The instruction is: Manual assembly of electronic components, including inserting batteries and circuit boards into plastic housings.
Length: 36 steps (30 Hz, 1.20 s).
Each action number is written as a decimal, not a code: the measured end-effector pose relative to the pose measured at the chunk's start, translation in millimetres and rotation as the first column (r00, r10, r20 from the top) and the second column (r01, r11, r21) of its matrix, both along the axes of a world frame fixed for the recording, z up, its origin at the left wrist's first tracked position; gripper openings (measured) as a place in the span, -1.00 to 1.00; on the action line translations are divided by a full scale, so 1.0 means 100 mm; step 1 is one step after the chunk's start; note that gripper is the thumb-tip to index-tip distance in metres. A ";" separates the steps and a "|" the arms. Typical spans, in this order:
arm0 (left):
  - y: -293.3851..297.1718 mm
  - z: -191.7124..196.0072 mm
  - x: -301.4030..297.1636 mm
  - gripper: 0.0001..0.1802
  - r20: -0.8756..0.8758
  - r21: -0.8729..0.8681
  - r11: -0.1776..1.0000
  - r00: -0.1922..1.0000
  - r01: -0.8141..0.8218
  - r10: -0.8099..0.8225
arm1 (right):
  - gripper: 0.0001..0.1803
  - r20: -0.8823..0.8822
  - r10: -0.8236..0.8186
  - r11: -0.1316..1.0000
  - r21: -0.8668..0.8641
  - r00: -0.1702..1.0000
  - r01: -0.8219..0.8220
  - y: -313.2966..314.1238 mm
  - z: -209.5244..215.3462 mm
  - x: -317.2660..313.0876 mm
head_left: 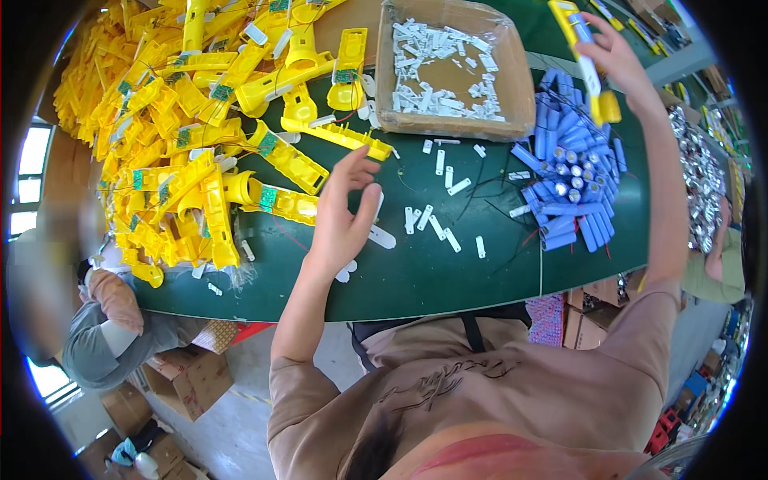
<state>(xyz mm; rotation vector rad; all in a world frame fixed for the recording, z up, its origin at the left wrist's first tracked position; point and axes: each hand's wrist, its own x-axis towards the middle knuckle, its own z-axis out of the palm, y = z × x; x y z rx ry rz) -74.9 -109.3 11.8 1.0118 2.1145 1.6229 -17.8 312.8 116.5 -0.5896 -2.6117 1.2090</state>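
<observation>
Held casing (609, 108) yellow, casing pile (190, 98) yellow with green circuit boards (268, 198). Batteries (558, 210) blue, strips (458, 187) white, box (448, 126) tan. Table (416, 280) dark green, shirt (560, 384) brown with darker squiggles (444, 380).

I'm in an assembly workshop: my green bench (512, 276) (cardboard cartons (200, 386) nearby) bears heaped yellow plastic housings (216, 212) and blue cylindrical cells (558, 226).

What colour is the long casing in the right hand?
The casing is yellow; it shows best in the head view.

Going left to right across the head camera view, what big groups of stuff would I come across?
Heaped yellow casings, open cardboard box, blue cylinders, shiny silver pieces.
</observation>
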 end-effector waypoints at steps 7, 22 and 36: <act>0.10 0.14 -0.49 -0.40 -0.506 -0.429 0.828 0.855 -0.361 0.111 | -0.47 0.252 -0.154 0.727 0.684 0.956 -0.063 2.60 -1.01 -0.78; -0.12 0.31 -0.62 -0.67 -0.736 -0.276 0.908 0.677 -0.314 0.010 | -0.58 -0.136 0.154 0.891 0.448 0.979 -0.078 0.80 -0.37 -0.20; 0.30 0.67 0.55 -0.56 -0.679 0.147 0.975 0.700 -0.165 0.221 | -0.64 -0.687 0.110 0.638 -0.506 0.718 -0.581 -2.07 -0.29 0.52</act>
